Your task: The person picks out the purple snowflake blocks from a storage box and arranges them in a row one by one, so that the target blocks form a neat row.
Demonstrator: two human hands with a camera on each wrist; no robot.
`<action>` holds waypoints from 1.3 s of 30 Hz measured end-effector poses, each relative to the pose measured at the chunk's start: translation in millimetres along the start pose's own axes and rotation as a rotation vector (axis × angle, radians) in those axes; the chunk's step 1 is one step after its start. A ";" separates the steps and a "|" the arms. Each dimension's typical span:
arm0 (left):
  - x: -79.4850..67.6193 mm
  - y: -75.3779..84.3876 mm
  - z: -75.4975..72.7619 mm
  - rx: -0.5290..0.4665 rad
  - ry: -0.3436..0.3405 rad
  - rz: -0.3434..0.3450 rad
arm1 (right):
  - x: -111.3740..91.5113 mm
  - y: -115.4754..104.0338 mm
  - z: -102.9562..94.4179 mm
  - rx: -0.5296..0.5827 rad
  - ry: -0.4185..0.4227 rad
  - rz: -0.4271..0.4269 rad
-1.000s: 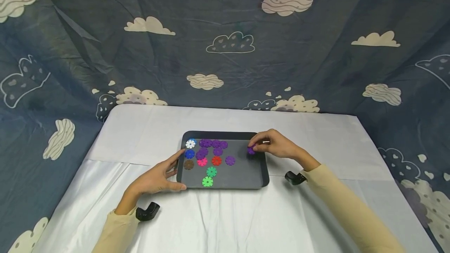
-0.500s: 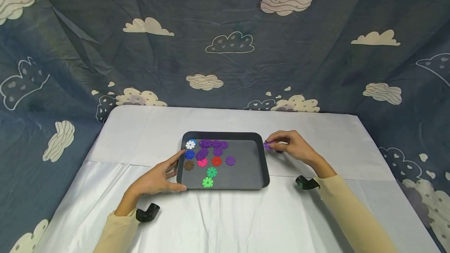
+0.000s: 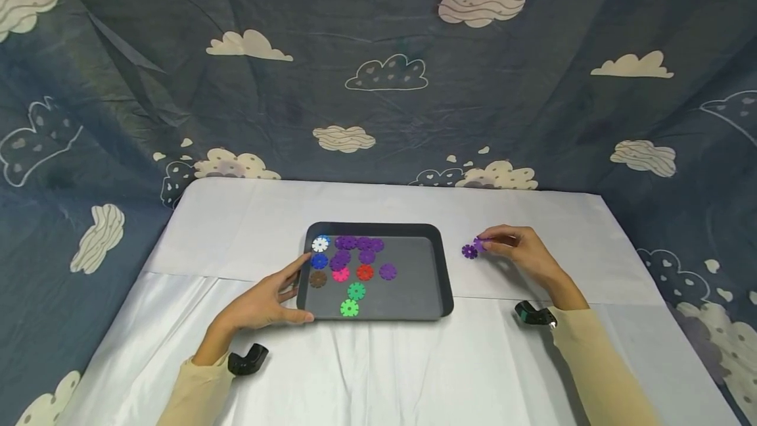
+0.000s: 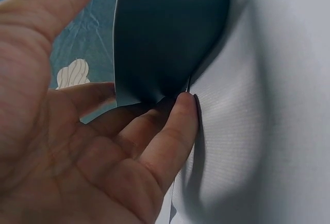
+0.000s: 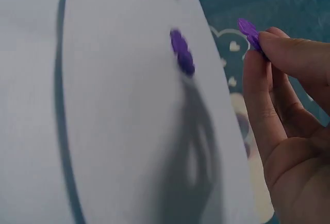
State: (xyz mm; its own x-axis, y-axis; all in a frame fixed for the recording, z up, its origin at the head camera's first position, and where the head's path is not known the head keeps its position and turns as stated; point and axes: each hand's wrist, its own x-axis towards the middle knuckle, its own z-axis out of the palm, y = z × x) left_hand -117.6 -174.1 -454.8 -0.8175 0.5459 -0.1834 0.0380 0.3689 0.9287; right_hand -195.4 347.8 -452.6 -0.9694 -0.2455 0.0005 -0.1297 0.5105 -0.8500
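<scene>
My right hand (image 3: 523, 252) pinches a purple notched plastic disc (image 5: 250, 32) between thumb and fingertips, over the white cloth right of the tray. A second purple notched disc (image 3: 469, 252) lies on the cloth just left of those fingertips; the right wrist view shows the hand's shadow reaching it. At the left, my left hand (image 3: 263, 296) holds the dark grey tray (image 3: 414, 294) by its front left corner, thumb along the front edge and fingers on the side wall (image 4: 165, 38). Several purple discs (image 3: 367, 256) sit in the tray's left half, some overlapping.
Also in the tray are white (image 3: 321, 244), blue (image 3: 319, 261), brown (image 3: 318, 279), pink (image 3: 340, 274), red (image 3: 365, 272) and green (image 3: 349, 307) discs. White cloth (image 3: 378, 373) covers the table; a dark cloud-print curtain (image 3: 378, 110) hangs behind and at the sides.
My right hand has moved from inside the tray's right end out over the cloth to the right, carrying the purple disc. My left hand stays on the tray.
</scene>
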 end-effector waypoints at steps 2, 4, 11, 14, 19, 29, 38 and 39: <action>-1.1 0.2 -0.1 -0.001 0.003 -0.008 | -1.2 4.6 -3.0 -0.032 0.007 0.017; -1.8 0.7 0.0 -0.003 0.005 -0.020 | -2.6 7.7 -5.3 -0.063 0.007 0.038; -0.4 1.8 0.9 0.001 -0.001 -0.023 | -4.0 18.5 -10.0 -0.137 0.006 0.048; 0.2 1.6 1.5 -0.003 -0.003 -0.025 | -4.3 21.7 -10.2 -0.161 0.011 0.057; 0.0 1.3 1.6 -0.008 -0.007 -0.017 | -3.8 25.6 -8.4 -0.207 0.008 0.037; -0.2 2.7 -0.1 0.011 -0.001 -0.024 | -0.3 22.7 -2.6 -0.376 0.042 0.012; -0.8 2.6 0.7 0.008 -0.005 -0.019 | -0.1 22.4 -1.3 -0.389 0.046 0.014; -1.0 2.8 0.8 0.004 -0.003 -0.024 | -0.1 22.4 -1.2 -0.386 0.046 0.012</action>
State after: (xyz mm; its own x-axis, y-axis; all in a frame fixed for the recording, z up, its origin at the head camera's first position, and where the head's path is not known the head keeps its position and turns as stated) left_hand -116.3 -173.0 -452.2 -0.8162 0.5397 -0.2063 0.0213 0.3849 0.9227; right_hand -198.4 360.3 -471.0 -0.9785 -0.2048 0.0229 -0.1787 0.7881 -0.5890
